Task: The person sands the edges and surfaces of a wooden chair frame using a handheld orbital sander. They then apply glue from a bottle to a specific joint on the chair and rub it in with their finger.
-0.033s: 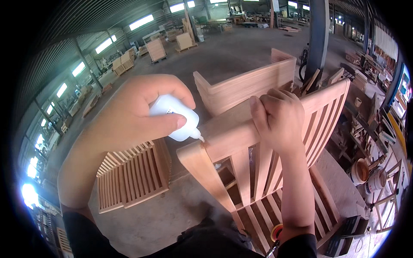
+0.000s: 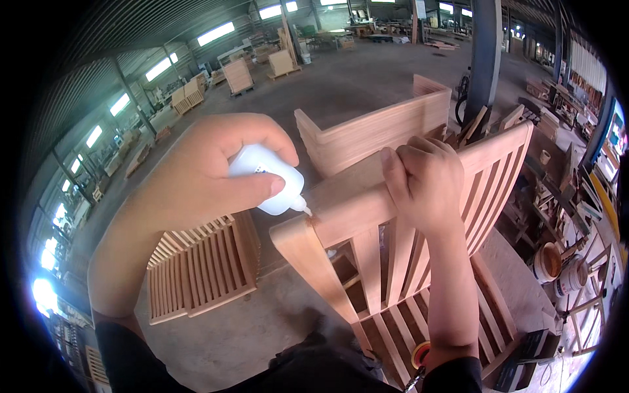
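A white squeeze bottle (image 2: 280, 195) is tilted nozzle-down in my left hand (image 2: 226, 167), gripped between thumb and curled fingers. Its narrow tip is at a small brown-stained spot where the top rail meets the corner post (image 2: 308, 252) of a slatted wooden bench (image 2: 350, 213). Whether the tip touches the wood I cannot tell. My right hand (image 2: 426, 180) is closed over the bench's top rail, to the right of the bottle. Below it run the upright back slats (image 2: 398, 262) and the slatted seat (image 2: 393, 331).
Stacked curved wooden parts (image 2: 380, 134) stand behind the bench. Slatted wooden panels (image 2: 203, 268) lie to the left. A steel column (image 2: 483, 59) rises at the right, near buckets (image 2: 547, 261) and scattered timber. A round roll (image 2: 421, 354) sits by my right forearm.
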A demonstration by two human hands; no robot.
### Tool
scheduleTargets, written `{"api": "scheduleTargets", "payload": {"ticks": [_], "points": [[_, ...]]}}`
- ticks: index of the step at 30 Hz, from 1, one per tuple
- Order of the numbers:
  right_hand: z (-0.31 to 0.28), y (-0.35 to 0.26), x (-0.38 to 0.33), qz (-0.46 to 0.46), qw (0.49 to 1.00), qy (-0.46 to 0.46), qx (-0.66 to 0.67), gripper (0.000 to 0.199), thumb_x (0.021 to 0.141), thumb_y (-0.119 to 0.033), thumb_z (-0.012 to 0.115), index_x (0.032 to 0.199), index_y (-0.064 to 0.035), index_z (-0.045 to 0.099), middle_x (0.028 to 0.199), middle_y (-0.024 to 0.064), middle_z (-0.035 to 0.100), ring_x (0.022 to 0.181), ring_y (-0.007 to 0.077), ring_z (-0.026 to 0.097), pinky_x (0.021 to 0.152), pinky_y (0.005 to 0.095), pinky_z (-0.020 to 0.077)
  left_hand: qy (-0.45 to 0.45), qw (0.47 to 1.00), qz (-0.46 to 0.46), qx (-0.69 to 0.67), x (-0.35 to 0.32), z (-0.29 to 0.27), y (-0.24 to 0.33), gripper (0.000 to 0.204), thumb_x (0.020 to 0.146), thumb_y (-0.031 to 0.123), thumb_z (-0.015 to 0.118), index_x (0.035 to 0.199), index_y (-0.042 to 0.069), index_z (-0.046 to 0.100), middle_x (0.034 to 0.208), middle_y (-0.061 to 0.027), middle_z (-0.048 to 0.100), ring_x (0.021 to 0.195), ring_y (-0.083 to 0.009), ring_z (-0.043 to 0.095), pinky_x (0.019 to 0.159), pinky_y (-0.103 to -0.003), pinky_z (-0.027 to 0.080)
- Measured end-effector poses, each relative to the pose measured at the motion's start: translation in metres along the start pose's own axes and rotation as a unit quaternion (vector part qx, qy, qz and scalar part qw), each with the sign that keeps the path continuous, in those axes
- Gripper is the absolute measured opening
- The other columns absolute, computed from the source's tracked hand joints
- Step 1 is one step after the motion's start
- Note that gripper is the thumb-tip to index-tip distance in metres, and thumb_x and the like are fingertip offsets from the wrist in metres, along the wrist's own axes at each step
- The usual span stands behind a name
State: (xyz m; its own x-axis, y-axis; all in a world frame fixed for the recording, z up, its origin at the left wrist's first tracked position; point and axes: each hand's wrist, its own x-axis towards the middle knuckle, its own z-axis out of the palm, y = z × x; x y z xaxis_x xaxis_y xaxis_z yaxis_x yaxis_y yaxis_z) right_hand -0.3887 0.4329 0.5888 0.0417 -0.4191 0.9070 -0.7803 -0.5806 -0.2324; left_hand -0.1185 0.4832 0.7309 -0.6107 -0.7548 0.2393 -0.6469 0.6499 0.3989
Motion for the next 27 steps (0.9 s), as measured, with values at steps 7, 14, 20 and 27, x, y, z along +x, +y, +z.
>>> {"api": "scheduleTargets", "payload": {"ticks": [7, 14, 20, 27], "points": [[-0.002, -0.002, 0.001, 0.002, 1.0, -0.007, -0.003, 0.039, 0.091, -0.02, 0.071, 0.058, -0.0038, 0.059, 0.062, 0.0135, 0.058, 0.062, 0.0379, 0.059, 0.062, 0.0485, 0.0454, 0.006, 0.999, -0.002, -0.044, -0.003, 0.001, -0.006, 0.025, 0.086, 0.011, 0.075, 0.111, 0.006, 0.073, 0.108, -0.0083, 0.073, 0.098, -0.0209, 0.072, 0.086, -0.036, 0.057], [0.001, -0.003, 0.001, 0.015, 1.0, -0.007, 0.012, 0.039, 0.092, -0.02, 0.07, 0.058, -0.0027, 0.058, 0.061, 0.0138, 0.057, 0.061, 0.0379, 0.057, 0.062, 0.0486, 0.0447, 0.022, 0.998, 0.024, -0.058, -0.005, 0.002, -0.012, 0.026, 0.086, 0.01, 0.075, 0.111, 0.005, 0.073, 0.107, -0.0088, 0.073, 0.097, -0.0203, 0.072, 0.086, -0.035, 0.056], [0.0, -0.003, 0.003, 0.005, 1.0, -0.023, 0.002, 0.038, 0.092, -0.018, 0.068, 0.059, -0.0032, 0.057, 0.063, 0.0149, 0.057, 0.061, 0.0381, 0.057, 0.061, 0.0479, 0.0442, 0.022, 0.994, 0.059, -0.087, -0.01, 0.006, -0.027, 0.025, 0.087, 0.008, 0.075, 0.111, 0.004, 0.073, 0.107, -0.0089, 0.073, 0.097, -0.0194, 0.071, 0.085, -0.034, 0.055], [0.001, -0.003, 0.003, 0.004, 0.999, -0.034, -0.002, 0.035, 0.092, -0.017, 0.068, 0.062, -0.0034, 0.057, 0.065, 0.014, 0.055, 0.063, 0.0372, 0.056, 0.061, 0.0469, 0.0429, 0.101, 0.958, 0.017, -0.269, -0.022, 0.018, -0.065, 0.037, 0.093, 0.015, 0.078, 0.126, 0.001, 0.067, 0.11, -0.0115, 0.073, 0.085, -0.0169, 0.072, 0.072, -0.028, 0.057]]}}
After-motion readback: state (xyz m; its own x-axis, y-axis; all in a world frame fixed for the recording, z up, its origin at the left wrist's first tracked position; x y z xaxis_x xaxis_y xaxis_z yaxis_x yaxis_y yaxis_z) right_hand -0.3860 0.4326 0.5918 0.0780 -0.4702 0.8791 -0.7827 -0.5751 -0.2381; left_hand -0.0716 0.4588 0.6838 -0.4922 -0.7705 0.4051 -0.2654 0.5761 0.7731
